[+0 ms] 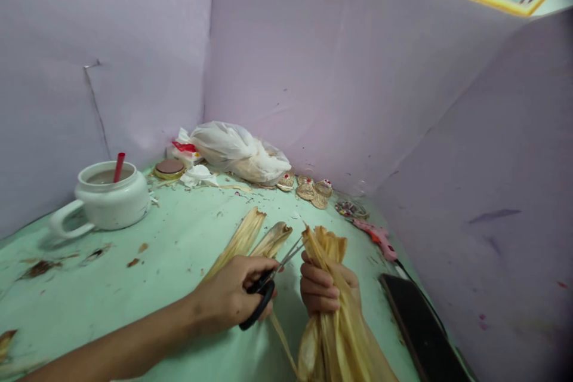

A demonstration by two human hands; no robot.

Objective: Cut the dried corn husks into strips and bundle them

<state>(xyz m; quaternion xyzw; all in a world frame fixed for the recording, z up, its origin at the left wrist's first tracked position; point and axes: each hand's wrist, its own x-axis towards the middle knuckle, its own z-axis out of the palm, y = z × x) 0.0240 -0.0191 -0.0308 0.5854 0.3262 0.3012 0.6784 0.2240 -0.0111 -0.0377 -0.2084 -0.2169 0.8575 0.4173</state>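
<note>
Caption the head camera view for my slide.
Left hand holding black-handled metal scissors beside straw-yellow, husk-like strips bunched in the right hand, above a pale green tabletop.

Scissors (265, 299): blk handles, slim silver blades slightly apart, held in L hand (230, 291), tips angled up & R, v. near top of husk bundle (347, 325); can't tell if touching. Bundle: dry, yellow-tan, wrinkled, approx. upright in R hand (319, 287), ragged top ends w/ brownish edges, longer lengths below fist. 2 more husks (239, 239), similar, 1 darker at tip, just beyond L hand.
</note>
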